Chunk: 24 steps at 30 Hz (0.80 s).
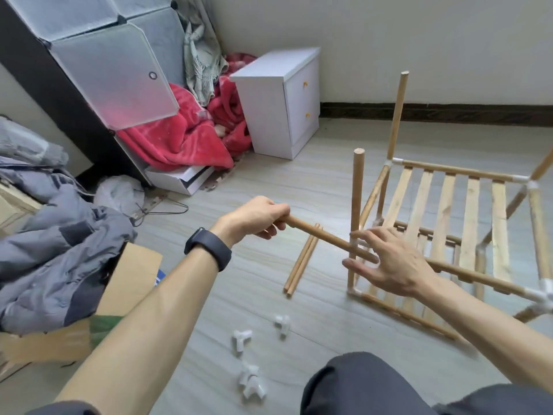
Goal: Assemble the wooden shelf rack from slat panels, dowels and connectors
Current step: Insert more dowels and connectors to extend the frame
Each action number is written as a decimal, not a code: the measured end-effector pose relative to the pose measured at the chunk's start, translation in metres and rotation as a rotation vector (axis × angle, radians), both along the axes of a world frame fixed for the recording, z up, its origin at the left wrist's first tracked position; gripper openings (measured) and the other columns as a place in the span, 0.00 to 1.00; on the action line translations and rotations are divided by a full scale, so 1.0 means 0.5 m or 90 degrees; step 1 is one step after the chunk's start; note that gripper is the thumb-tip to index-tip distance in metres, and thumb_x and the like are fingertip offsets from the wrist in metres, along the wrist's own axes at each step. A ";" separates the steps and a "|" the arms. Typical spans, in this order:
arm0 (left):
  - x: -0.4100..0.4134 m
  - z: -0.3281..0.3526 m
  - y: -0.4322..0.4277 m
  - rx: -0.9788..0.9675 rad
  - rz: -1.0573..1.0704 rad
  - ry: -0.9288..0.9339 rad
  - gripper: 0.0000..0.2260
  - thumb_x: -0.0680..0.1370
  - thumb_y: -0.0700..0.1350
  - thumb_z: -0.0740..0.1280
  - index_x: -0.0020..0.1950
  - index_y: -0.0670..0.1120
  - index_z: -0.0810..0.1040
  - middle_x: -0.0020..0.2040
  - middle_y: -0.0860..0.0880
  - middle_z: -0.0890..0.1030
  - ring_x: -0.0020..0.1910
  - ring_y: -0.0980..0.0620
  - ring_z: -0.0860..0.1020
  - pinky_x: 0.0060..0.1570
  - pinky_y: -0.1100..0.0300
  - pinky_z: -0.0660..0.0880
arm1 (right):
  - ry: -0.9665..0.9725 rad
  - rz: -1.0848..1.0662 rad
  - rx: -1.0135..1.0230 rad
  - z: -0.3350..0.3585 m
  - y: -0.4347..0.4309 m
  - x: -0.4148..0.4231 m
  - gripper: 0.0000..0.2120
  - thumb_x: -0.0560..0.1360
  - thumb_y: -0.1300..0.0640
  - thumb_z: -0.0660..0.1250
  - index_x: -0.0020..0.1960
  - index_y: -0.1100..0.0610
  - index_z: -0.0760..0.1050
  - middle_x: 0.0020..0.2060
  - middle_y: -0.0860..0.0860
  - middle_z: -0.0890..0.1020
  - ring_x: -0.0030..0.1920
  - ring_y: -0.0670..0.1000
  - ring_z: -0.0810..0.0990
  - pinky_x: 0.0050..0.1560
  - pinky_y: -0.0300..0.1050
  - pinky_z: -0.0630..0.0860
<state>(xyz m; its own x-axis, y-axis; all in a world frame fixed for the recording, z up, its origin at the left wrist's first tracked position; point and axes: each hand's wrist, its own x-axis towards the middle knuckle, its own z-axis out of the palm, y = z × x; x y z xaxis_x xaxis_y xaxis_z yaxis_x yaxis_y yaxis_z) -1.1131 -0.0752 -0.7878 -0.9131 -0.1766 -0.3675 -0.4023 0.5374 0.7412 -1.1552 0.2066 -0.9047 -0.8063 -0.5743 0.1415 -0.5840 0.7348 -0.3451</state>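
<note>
My left hand (257, 217) grips one end of a wooden dowel (326, 238) that slants down to the right. My right hand (389, 262) is spread open at the dowel's other end, fingers straight, beside a white connector on the partly built rack (466, 229). The rack lies on the floor with two slat panels joined by dowels and white corner connectors; two dowels stand upright from it (358, 190). Two spare dowels (302, 260) lie side by side on the floor. Several loose white connectors (242, 339) lie near my knee.
A white bedside cabinet (278, 103) stands by the wall. A red blanket (185, 136) and a frosted plastic cupboard (113, 73) are at the back left. Grey jackets (51, 232) are heaped over a cardboard box (131, 280) on the left.
</note>
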 end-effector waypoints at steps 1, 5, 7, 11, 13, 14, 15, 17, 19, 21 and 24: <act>-0.003 0.018 0.020 0.010 -0.029 0.004 0.15 0.80 0.47 0.62 0.44 0.44 0.86 0.32 0.54 0.78 0.28 0.55 0.73 0.35 0.63 0.75 | -0.019 0.009 -0.030 0.011 0.002 0.003 0.36 0.72 0.22 0.55 0.71 0.44 0.73 0.60 0.46 0.76 0.59 0.49 0.73 0.60 0.49 0.75; -0.022 0.061 0.104 0.071 -0.119 0.035 0.17 0.82 0.52 0.62 0.45 0.45 0.87 0.32 0.54 0.74 0.29 0.55 0.70 0.34 0.64 0.74 | 0.086 -0.010 -0.160 0.043 0.034 0.015 0.25 0.77 0.28 0.56 0.46 0.47 0.81 0.42 0.43 0.75 0.38 0.48 0.74 0.36 0.43 0.69; -0.035 0.070 0.146 0.117 -0.106 0.092 0.19 0.82 0.57 0.63 0.48 0.45 0.87 0.34 0.54 0.74 0.29 0.55 0.70 0.34 0.64 0.73 | 0.100 -0.054 -0.176 0.057 0.064 0.019 0.24 0.77 0.28 0.55 0.40 0.45 0.75 0.35 0.42 0.73 0.31 0.44 0.71 0.30 0.39 0.63; -0.058 0.060 0.244 0.172 -0.128 0.191 0.21 0.82 0.60 0.63 0.47 0.46 0.87 0.32 0.55 0.76 0.29 0.57 0.73 0.32 0.65 0.73 | 0.064 -0.108 -0.249 0.056 0.134 0.028 0.19 0.79 0.30 0.56 0.37 0.42 0.62 0.28 0.43 0.74 0.26 0.43 0.71 0.28 0.35 0.61; -0.067 0.037 0.297 0.185 -0.160 0.219 0.20 0.82 0.59 0.63 0.47 0.44 0.86 0.31 0.56 0.77 0.29 0.58 0.75 0.32 0.64 0.74 | 0.075 -0.132 -0.274 0.043 0.177 0.037 0.19 0.79 0.32 0.58 0.36 0.43 0.62 0.30 0.45 0.77 0.26 0.44 0.72 0.27 0.35 0.63; -0.072 0.023 0.324 0.178 -0.173 0.229 0.20 0.81 0.59 0.64 0.47 0.44 0.85 0.32 0.55 0.78 0.29 0.58 0.76 0.33 0.63 0.75 | 0.081 -0.149 -0.278 0.036 0.201 0.042 0.20 0.78 0.32 0.59 0.36 0.44 0.64 0.30 0.45 0.76 0.26 0.45 0.72 0.27 0.36 0.64; -0.078 0.008 0.350 0.162 -0.183 0.238 0.19 0.81 0.59 0.64 0.47 0.44 0.83 0.33 0.54 0.80 0.29 0.58 0.77 0.34 0.62 0.75 | 0.092 -0.168 -0.276 0.029 0.226 0.048 0.21 0.78 0.32 0.59 0.36 0.46 0.65 0.29 0.45 0.74 0.27 0.45 0.71 0.28 0.38 0.65; -0.091 -0.017 0.405 0.123 -0.217 0.246 0.18 0.80 0.62 0.64 0.47 0.47 0.80 0.36 0.54 0.81 0.30 0.59 0.78 0.34 0.64 0.75 | 0.104 -0.202 -0.255 0.019 0.273 0.059 0.21 0.79 0.32 0.59 0.37 0.47 0.67 0.29 0.43 0.72 0.29 0.44 0.71 0.29 0.40 0.68; -0.105 -0.033 0.459 0.105 -0.280 0.246 0.17 0.79 0.65 0.63 0.48 0.52 0.78 0.39 0.54 0.82 0.34 0.61 0.81 0.35 0.65 0.76 | 0.089 -0.248 -0.245 0.018 0.319 0.065 0.19 0.80 0.33 0.56 0.39 0.45 0.68 0.30 0.44 0.74 0.30 0.44 0.73 0.29 0.44 0.69; -0.120 -0.051 0.505 0.078 -0.351 0.236 0.17 0.77 0.69 0.62 0.51 0.57 0.76 0.45 0.55 0.82 0.43 0.60 0.82 0.40 0.63 0.79 | 0.059 -0.325 -0.264 0.025 0.366 0.068 0.17 0.81 0.33 0.53 0.41 0.42 0.69 0.31 0.44 0.77 0.32 0.45 0.77 0.31 0.43 0.70; -0.139 -0.097 0.559 -0.060 -0.451 0.219 0.25 0.73 0.74 0.58 0.58 0.57 0.75 0.51 0.58 0.80 0.50 0.60 0.79 0.47 0.63 0.77 | 0.011 -0.447 -0.406 0.045 0.436 0.066 0.10 0.82 0.39 0.57 0.51 0.41 0.74 0.35 0.46 0.81 0.34 0.44 0.79 0.37 0.44 0.74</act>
